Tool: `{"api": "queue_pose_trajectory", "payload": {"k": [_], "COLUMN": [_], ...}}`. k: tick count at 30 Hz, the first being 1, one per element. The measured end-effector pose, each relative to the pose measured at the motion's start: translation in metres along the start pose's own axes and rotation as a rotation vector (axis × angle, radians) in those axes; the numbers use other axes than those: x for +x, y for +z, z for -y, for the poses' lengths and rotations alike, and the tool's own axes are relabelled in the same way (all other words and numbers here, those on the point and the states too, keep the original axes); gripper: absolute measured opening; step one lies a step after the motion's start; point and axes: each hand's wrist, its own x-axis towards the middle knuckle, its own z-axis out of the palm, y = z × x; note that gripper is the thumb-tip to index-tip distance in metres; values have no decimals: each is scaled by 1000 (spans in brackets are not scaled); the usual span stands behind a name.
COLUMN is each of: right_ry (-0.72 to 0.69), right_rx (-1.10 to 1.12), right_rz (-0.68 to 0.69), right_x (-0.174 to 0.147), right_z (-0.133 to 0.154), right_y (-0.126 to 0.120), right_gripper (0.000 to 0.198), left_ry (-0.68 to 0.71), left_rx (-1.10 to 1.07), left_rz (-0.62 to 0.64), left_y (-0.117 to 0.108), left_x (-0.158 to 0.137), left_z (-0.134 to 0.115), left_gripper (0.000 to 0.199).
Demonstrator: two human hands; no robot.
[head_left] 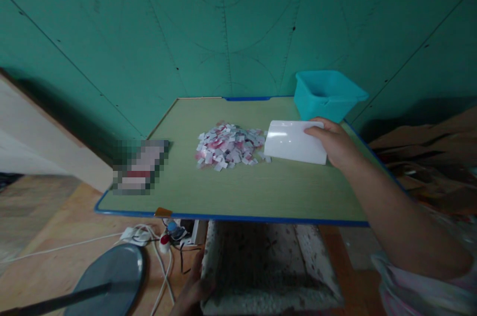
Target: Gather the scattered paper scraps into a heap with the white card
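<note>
My right hand (pixel 333 143) grips the right end of a white rectangular box (pixel 290 141) that rests on the green table (pixel 242 192). Just left of the box lies a heap of several small white and pink paper pieces (pixel 228 146). My left hand (pixel 192 291) is below the table's front edge, touching the left side of a speckled grey-white block (pixel 268 266); I cannot tell whether it grips the block.
A teal plastic bin (pixel 326 93) stands at the table's back right corner. A blurred flat item (pixel 139 167) lies at the table's left edge. Cables and a plug (pixel 160 244) lie on the floor, beside a grey round base (pixel 112 276). Green wall behind.
</note>
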Motion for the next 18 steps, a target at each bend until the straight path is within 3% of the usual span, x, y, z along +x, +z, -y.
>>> {"api": "queue_pose_trajectory", "payload": {"k": [6,12,18], "right_ry": [-52,-6,71], "right_rx": [12,115,68], "right_rz": [-114,-21,78], "right_x": [3,3,1], "right_z": [-3,-3,0], "right_y": [-4,-3,3], "right_gripper": [20,21,21], "left_ry": [35,19,43], "left_rx": [26,-13,-24], "left_rz": [-41,-78,5], "left_y": [0,-1,3], "left_x": [3,3,2], "left_z": [4,5,5], "left_gripper": [59,44,45]}}
